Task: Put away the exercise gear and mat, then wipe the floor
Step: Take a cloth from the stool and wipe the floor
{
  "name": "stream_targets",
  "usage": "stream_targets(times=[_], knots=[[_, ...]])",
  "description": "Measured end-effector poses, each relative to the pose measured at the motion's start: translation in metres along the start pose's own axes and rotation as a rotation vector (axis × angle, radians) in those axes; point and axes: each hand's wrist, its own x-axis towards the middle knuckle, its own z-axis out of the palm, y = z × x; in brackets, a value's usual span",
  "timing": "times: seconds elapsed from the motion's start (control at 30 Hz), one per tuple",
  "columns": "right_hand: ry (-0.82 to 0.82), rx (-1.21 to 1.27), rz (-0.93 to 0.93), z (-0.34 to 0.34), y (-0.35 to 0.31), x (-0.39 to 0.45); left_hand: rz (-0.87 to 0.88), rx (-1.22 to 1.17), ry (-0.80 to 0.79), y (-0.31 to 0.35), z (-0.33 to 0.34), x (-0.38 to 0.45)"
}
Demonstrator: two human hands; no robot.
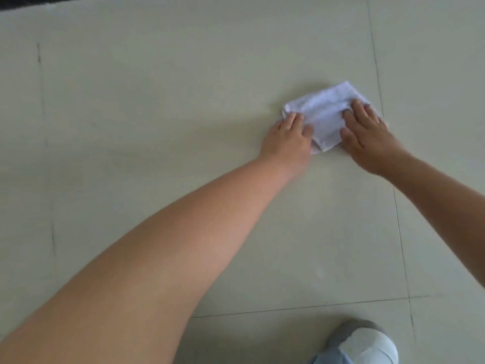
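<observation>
A white cloth [324,119] lies folded on the pale tiled floor [157,114], toward the right and a little above the middle of the view. It sits flat, slightly rumpled, with one corner pointing away from the person and another toward them.

Both hands press down on it. The left hand [287,139] rests on the cloth's left edge, fingers [296,122] laid flat and close together over the fabric, the palm partly on the tile beside it. The right hand [367,135] covers the cloth's right side, fingers spread a bit wider, thumb at the near edge. Neither hand is gripping; they lie open, palms down, pinning the cloth to the floor between them.

The left forearm [157,245] reaches long across the view from the lower left; the right forearm [446,195] comes in from the right edge. Thin dark grout lines run across the tiles, one of them passing just right of the cloth.

At the bottom right a shoe [367,342] with a white toe and grey upper stands on the floor, well apart from the cloth. A dark strip [39,1] shows at the top left corner; I cannot tell what it is.
</observation>
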Motion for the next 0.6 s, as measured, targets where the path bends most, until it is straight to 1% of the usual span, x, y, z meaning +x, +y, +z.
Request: stream_targets(times=[0.07, 0.17, 0.27, 0.3, 0.33, 0.37, 0.47, 0.5, 0.57, 0.6], knots=[[0.005, -0.041, 0.000, -0.013, -0.014, 0.032, -0.051, 0.033, 0.028, -0.016, -0.007, 0.016], [0.011, -0.069, -0.102, -0.016, -0.062, 0.066, -0.144, 0.034, 0.038, -0.065, -0.015, 0.008], [-0.039, -0.041, -0.253, 0.002, -0.125, 0.063, -0.227, 0.054, 0.023, -0.126, -0.007, -0.043], [-0.058, -0.029, -0.302, 0.012, -0.143, 0.053, -0.243, 0.073, 0.014, -0.142, -0.001, -0.068], [-0.081, -0.013, -0.345, 0.023, -0.158, 0.039, -0.233, 0.083, 0.041, -0.154, 0.007, -0.093], [-0.106, 0.002, -0.382, 0.034, -0.170, 0.023, -0.229, 0.091, 0.048, -0.158, 0.013, -0.119], [-0.200, 0.025, -0.436, 0.063, -0.182, -0.029, -0.280, 0.108, -0.080, -0.155, 0.041, -0.184], [-0.228, 0.039, -0.428, 0.069, -0.179, -0.043, -0.281, 0.118, -0.152, -0.146, 0.049, -0.198], [-0.262, 0.061, -0.384, 0.078, -0.164, -0.068, -0.210, 0.138, -0.234, -0.124, 0.054, -0.208], [-0.272, 0.059, -0.351, 0.081, -0.153, -0.079, -0.163, 0.136, -0.237, -0.110, 0.052, -0.205]])
